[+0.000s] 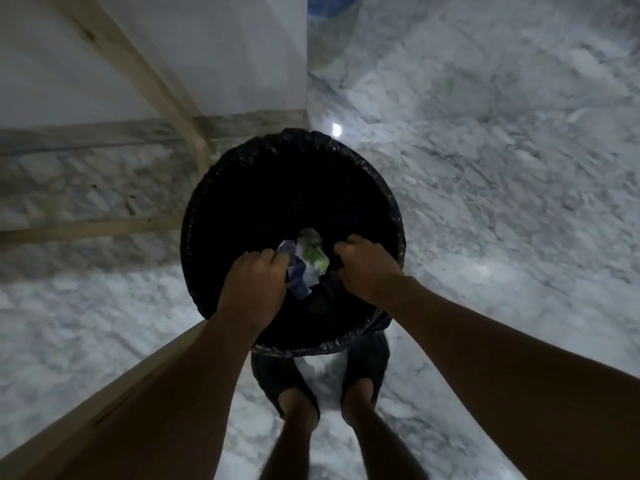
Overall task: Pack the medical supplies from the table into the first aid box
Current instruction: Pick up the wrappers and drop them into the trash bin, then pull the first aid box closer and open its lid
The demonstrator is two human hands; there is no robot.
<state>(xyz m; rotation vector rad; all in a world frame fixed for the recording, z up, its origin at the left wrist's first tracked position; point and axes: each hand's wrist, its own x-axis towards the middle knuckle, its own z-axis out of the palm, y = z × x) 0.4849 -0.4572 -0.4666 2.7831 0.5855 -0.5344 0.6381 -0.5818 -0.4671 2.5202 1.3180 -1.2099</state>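
I look straight down into a round black bin (pixel 242 188) lined with a black bag. My left hand (pixel 252 282) hovers over its near side, fingers curled around a crumpled blue and white wrapper (pixel 296 278). My right hand (pixel 363 268) is beside it over the bin, fingers curled inward, and I see nothing in them. A crumpled white and green wrapper (pixel 311 254) shows between the two hands; whether it is held or lies in the bin is unclear. No first aid box or medical supplies are in view.
The bin stands on a white marble floor (pixel 485 202). Wooden frame legs (pixel 145 74) and a rail (pixel 86 226) stand on the left before a white wall. A large water bottle (pixel 329 19) is at the top. My feet in dark slippers (pixel 284 386) touch the bin's near side.
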